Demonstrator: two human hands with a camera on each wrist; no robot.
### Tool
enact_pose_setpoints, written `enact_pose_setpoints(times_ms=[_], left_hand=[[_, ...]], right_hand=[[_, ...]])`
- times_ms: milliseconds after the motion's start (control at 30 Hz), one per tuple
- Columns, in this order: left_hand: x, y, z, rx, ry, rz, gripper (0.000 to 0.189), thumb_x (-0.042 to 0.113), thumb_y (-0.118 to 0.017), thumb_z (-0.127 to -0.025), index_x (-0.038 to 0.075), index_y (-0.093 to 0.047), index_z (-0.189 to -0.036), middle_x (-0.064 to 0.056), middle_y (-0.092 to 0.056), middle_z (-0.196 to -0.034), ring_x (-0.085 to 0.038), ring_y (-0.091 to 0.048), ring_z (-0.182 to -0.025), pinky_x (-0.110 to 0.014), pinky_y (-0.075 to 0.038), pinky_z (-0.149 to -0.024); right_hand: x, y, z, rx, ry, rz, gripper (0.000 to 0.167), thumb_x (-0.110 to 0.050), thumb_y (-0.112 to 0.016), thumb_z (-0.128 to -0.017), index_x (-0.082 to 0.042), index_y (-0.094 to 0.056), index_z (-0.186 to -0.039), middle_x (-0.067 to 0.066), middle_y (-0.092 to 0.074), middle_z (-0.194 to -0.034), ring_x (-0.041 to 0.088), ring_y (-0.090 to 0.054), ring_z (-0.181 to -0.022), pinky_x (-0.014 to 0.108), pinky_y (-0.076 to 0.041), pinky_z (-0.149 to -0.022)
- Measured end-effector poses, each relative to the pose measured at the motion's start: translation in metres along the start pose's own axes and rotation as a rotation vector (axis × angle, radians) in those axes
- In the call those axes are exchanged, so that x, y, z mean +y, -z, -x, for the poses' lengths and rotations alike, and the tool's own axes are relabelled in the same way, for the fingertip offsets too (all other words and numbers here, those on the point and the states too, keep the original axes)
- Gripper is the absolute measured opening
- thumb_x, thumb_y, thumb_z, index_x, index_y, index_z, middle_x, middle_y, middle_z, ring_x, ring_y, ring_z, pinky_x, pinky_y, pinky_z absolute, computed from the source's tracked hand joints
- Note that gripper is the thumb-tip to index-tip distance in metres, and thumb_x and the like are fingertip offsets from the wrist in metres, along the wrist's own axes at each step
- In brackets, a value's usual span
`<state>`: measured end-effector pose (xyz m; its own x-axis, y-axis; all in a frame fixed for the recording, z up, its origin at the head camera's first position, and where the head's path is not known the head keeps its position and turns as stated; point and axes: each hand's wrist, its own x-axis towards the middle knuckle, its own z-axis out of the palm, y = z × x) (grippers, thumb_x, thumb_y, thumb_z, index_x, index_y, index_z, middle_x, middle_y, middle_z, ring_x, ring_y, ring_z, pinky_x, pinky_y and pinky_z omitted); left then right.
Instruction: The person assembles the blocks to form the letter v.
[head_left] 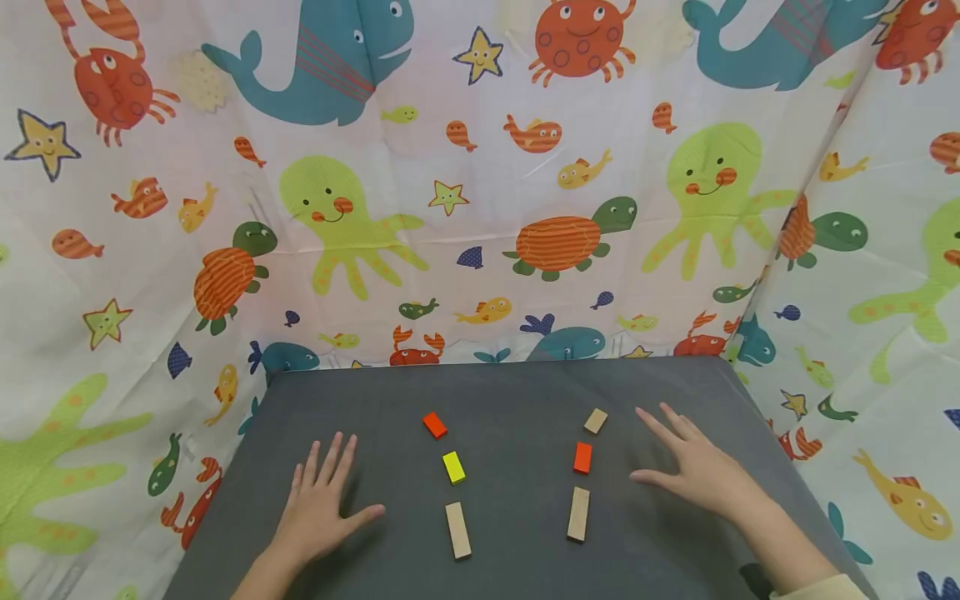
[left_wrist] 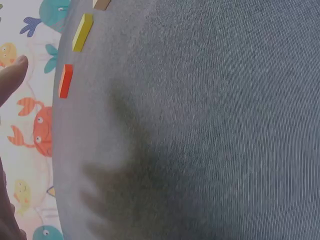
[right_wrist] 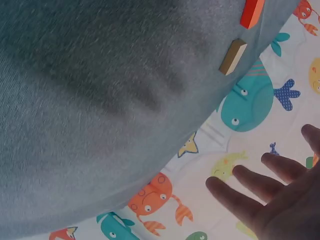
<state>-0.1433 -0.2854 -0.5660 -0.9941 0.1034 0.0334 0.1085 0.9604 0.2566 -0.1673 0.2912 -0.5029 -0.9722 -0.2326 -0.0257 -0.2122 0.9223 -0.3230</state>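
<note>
Two columns of small blocks lie on the grey table. On the left, from back to front, are a red block point(head_left: 435, 425), a yellow block point(head_left: 453, 467) and a long plain wooden block point(head_left: 458, 531). The right column has a short wooden block point(head_left: 596, 421), a red block point(head_left: 582, 457) and a long wooden block point(head_left: 578, 515). My left hand point(head_left: 315, 508), fingers spread, hovers left of the left column. To the right of the other column hovers my right hand point(head_left: 697, 467), its fingers extended. Neither hand touches a block.
The grey cloth-covered table point(head_left: 517, 400) casts back both hands' shadows. Behind and beside it hangs a white curtain point(head_left: 480, 225) printed with sea animals. A small dark object point(head_left: 756, 579) shows beside the right forearm at the table's front right.
</note>
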Motion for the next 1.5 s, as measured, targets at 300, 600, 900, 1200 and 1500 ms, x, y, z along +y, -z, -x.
enact_pose_setpoints(times_ms=[300,600,900,1200,1500], left_hand=[[0.017,-0.006,-0.004,0.024,-0.021,0.023,0.116,0.078,-0.067,-0.077,0.028,-0.009,-0.164,-0.010,-0.011,-0.170,-0.044,0.001,-0.155,-0.073,-0.010,-0.116],[0.033,-0.012,-0.003,-0.001,-0.021,0.053,0.113,0.077,-0.066,-0.078,0.028,-0.011,-0.164,-0.012,-0.007,-0.170,-0.047,-0.004,-0.154,-0.073,-0.013,-0.115],[0.040,-0.019,-0.002,-0.017,-0.037,0.084,0.113,0.078,-0.065,-0.078,0.024,-0.013,-0.164,-0.005,-0.012,-0.170,-0.047,-0.005,-0.154,-0.071,-0.014,-0.116],[0.047,-0.019,-0.005,-0.043,-0.018,0.134,0.115,0.078,-0.065,-0.078,0.027,-0.010,-0.164,-0.004,-0.018,-0.169,-0.045,-0.009,-0.154,-0.069,-0.013,-0.118],[0.056,-0.023,-0.007,-0.041,-0.023,0.199,0.112,0.075,-0.068,-0.078,0.020,-0.021,-0.163,-0.006,-0.028,-0.166,-0.044,-0.017,-0.153,-0.068,-0.015,-0.118]], right_hand=[[-0.008,-0.012,-0.006,-0.010,-0.010,-0.061,0.111,-0.087,-0.060,-0.071,-0.033,-0.024,-0.161,0.026,-0.024,-0.162,0.057,-0.038,-0.137,0.073,-0.046,-0.089],[-0.015,-0.023,-0.008,-0.027,-0.006,-0.094,0.108,-0.082,-0.066,-0.073,-0.025,-0.033,-0.159,0.026,-0.035,-0.157,0.054,-0.046,-0.133,0.073,-0.045,-0.092],[-0.023,-0.035,-0.010,-0.038,0.045,-0.124,0.101,-0.060,-0.085,-0.070,-0.017,-0.046,-0.152,0.025,-0.044,-0.151,0.050,-0.050,-0.130,0.069,-0.046,-0.094],[-0.024,-0.041,-0.014,-0.023,0.081,-0.135,0.100,-0.059,-0.087,-0.067,-0.014,-0.049,-0.150,0.022,-0.049,-0.148,0.047,-0.052,-0.129,0.068,-0.046,-0.096],[-0.031,-0.047,-0.015,-0.037,0.105,-0.170,0.096,-0.051,-0.090,-0.067,-0.011,-0.053,-0.146,0.021,-0.054,-0.144,0.045,-0.055,-0.126,0.065,-0.047,-0.097]])
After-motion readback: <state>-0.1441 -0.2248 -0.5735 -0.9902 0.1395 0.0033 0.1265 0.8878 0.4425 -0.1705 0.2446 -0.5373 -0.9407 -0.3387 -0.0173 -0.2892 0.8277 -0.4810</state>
